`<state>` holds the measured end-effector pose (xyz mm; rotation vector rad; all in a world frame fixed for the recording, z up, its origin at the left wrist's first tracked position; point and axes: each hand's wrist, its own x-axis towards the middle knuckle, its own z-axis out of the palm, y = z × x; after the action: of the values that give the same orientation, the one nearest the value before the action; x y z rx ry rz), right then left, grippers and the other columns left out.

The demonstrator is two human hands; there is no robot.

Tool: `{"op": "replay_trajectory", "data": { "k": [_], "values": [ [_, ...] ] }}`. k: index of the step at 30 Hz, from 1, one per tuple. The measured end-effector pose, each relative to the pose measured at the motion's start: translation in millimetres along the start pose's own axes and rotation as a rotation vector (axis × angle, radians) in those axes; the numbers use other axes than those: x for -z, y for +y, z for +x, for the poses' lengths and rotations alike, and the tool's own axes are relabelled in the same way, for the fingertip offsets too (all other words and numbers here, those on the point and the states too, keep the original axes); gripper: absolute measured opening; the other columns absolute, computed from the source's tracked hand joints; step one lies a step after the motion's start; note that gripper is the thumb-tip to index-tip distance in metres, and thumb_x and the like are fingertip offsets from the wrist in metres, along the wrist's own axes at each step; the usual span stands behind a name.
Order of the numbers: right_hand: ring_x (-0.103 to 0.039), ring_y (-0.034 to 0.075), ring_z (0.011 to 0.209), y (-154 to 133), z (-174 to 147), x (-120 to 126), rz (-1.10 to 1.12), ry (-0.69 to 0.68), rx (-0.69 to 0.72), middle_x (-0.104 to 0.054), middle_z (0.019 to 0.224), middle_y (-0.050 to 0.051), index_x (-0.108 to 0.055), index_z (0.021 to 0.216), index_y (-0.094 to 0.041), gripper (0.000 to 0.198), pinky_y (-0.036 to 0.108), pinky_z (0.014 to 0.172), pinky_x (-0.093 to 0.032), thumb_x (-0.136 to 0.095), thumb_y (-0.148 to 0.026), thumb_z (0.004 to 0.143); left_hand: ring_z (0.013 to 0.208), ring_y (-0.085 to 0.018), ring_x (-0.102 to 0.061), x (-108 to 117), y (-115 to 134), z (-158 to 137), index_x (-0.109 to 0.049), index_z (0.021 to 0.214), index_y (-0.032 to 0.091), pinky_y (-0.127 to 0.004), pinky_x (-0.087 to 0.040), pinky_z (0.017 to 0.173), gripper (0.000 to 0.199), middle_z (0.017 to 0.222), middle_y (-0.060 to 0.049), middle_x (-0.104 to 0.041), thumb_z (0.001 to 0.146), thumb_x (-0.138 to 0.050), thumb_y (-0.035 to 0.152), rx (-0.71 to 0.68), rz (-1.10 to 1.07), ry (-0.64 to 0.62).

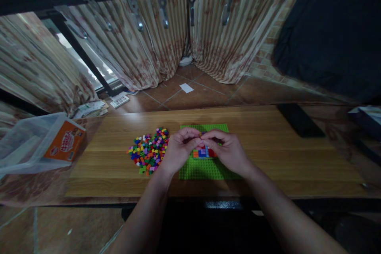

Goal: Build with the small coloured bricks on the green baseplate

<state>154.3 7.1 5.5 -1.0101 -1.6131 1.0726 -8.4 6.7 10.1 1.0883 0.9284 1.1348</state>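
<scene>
My left hand (181, 147) and my right hand (226, 147) meet over a green studded baseplate (202, 172). Thumbs and forefingers of both are pinched together, fingertips almost touching. Whatever lies between them is too small and covered to make out. Beneath the fingers, a block of joined toy bricks (204, 153) in orange, blue, purple and red sits on the baseplate, partly hidden by my hands. Just left of my left hand spreads a heap of loose small toy bricks (150, 149) in many colours.
The wooden table (268, 158) carries a black flat object (300, 120) at its right. Left of the table stands a clear plastic bin (32, 139) with an orange label. Striped curtains (143, 47) hang behind, and a white paper (186, 88) lies on the tiled floor.
</scene>
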Motion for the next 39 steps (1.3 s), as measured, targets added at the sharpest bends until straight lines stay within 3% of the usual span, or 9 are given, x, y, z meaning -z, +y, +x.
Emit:
{"op": "replay_trajectory", "data": {
  "k": [7,12,19,32,39],
  "values": [
    [-0.065,0.015,0.074,1.9,2.4,5.2,0.150,0.090,-0.079,-0.073,0.081,0.001,-0.074,0.084,-0.024,0.012,0.030,0.071,-0.051,-0.069,-0.033,0.079,0.062,-0.010,-0.063,6.1,6.1,1.1,-0.064,0.088,0.015,-0.023,-0.053,0.063,0.026,0.074,-0.001,-0.069,0.068,-0.076,0.027,0.029,-0.057,0.065],
    [-0.062,0.014,0.068,6.5,5.9,16.1,0.133,0.194,-0.098,-0.072,0.078,0.000,-0.074,0.097,-0.025,0.021,0.031,0.070,-0.050,-0.066,-0.036,0.080,0.059,-0.009,-0.059,21.3,3.0,7.4,-0.065,0.077,0.014,-0.021,-0.048,0.060,0.017,0.066,0.001,-0.065,0.066,-0.074,0.022,-0.021,0.169,0.216],
    [-0.063,0.016,0.077,13.9,4.6,16.1,-0.134,0.124,-0.057,-0.070,0.092,0.004,-0.072,0.099,-0.023,0.024,0.034,0.074,-0.051,-0.054,-0.036,0.088,0.063,-0.011,-0.057,28.0,-11.3,8.9,-0.068,0.070,0.016,-0.022,-0.045,0.060,0.010,0.067,0.000,-0.065,0.072,-0.068,0.025,-0.101,0.480,0.163],
    [-0.065,0.019,0.085,14.6,4.0,6.3,-0.208,0.148,-0.033,-0.072,0.092,0.003,-0.070,0.091,-0.023,0.016,0.035,0.079,-0.050,-0.058,-0.032,0.086,0.080,-0.016,-0.066,27.1,-19.0,10.1,-0.068,0.081,0.016,-0.028,-0.053,0.077,0.010,0.084,-0.005,-0.071,0.079,-0.060,0.021,-0.155,0.648,0.096],
    [-0.058,0.022,0.100,11.0,7.5,-2.5,-0.360,0.145,0.109,-0.069,0.099,0.003,-0.071,0.086,-0.027,0.011,0.042,0.093,-0.042,-0.060,-0.025,0.085,0.080,-0.016,-0.066,22.3,-18.1,8.7,-0.063,0.089,0.018,-0.028,-0.052,0.076,0.012,0.086,-0.004,-0.069,0.079,-0.057,0.016,-0.249,0.819,0.134]
  ]
}}
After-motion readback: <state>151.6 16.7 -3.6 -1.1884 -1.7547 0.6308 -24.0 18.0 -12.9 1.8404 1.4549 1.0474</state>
